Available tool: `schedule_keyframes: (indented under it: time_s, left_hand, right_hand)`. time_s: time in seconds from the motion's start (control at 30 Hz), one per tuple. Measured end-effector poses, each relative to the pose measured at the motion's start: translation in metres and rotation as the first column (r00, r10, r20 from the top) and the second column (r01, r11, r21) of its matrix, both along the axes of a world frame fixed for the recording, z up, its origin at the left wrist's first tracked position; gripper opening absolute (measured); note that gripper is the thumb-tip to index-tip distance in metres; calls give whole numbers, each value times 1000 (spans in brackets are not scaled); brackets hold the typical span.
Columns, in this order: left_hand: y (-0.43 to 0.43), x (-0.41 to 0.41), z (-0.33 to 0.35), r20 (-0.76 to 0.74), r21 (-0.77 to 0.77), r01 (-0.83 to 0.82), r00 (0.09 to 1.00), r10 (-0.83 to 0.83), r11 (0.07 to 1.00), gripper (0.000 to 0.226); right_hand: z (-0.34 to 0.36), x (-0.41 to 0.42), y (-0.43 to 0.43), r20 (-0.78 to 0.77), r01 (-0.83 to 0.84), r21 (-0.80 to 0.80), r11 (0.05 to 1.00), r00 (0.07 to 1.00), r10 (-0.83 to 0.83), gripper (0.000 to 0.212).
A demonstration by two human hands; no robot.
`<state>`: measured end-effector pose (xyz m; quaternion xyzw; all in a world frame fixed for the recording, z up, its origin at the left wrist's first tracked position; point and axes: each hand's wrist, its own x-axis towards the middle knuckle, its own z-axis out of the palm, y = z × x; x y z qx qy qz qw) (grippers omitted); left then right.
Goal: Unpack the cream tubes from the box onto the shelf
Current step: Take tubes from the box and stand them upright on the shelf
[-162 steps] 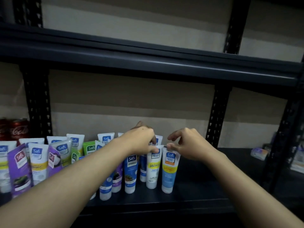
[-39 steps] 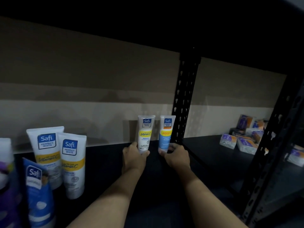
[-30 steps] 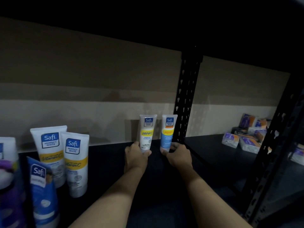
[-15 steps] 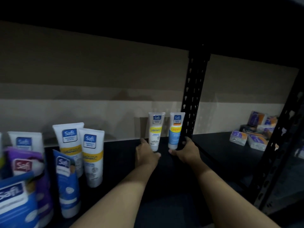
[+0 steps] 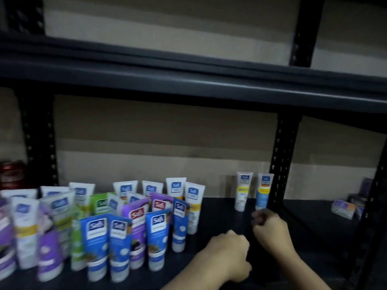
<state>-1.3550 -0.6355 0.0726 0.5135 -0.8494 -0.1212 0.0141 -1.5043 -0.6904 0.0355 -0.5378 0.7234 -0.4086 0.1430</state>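
Observation:
Two cream tubes stand upright at the back of the dark shelf [image 5: 219, 216]: a white and yellow tube [image 5: 242, 191] and a blue and yellow tube [image 5: 263, 191] beside the black upright. Both hands are off them. My left hand [image 5: 227, 256] hovers low over the shelf front with curled fingers, holding nothing. My right hand [image 5: 270, 229] is just below the two tubes, fingers loosely curled and empty. Several more tubes [image 5: 117, 225] in blue, purple, green and white crowd the left half of the shelf. The box is not in view.
A perforated black upright [image 5: 280, 164] rises right behind the two tubes. The upper shelf beam [image 5: 188, 80] runs overhead. Small packets [image 5: 345, 208] lie on the neighbouring shelf at right. A red can [image 5: 10, 174] stands at far left.
Both hands have let go of the two tubes and pulled back toward the shelf front. The view has drawn back and swung left, bringing the crowd of tubes into sight.

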Motion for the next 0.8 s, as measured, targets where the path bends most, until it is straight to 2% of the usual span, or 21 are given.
schedule_keyframes:
  time_s: [0.07,0.17,0.27,0.4,0.47,0.6,0.7,0.8]
  left_hand:
    - [23,28,21,-56,-140,-24,998,16,990,32]
    - [41,76,49,-275,-285,-133,960,51,949,16]
    - [39,130,69,-380,-338,-266,916,127,903,12]
    - [16,202,90,-437,-376,-421,866,242,826,17]
    - [-1,236,97,-425,-368,-484,847,319,794,22]
    - [-35,272,103,-263,-320,-542,838,477,777,25]
    - [-56,273,104,-183,-327,-489,872,454,809,27]
    - [-77,265,97,-142,-282,-413,911,388,866,32]
  right_hand:
    - [23,30,21,7,-63,-97,993,998,64,18]
    - [55,72,38,-52,-160,-201,966,987,153,16]
    - [78,109,45,-119,-292,-200,935,955,273,16]
    - [95,147,47,-254,-447,-194,873,883,395,16]
    - [99,162,44,-340,-501,-169,849,838,427,17]
    - [112,185,18,-437,-535,-94,839,780,449,20]
    - [125,203,-4,-471,-553,44,832,723,506,25]
    - [129,217,-27,-534,-594,113,797,640,552,24]
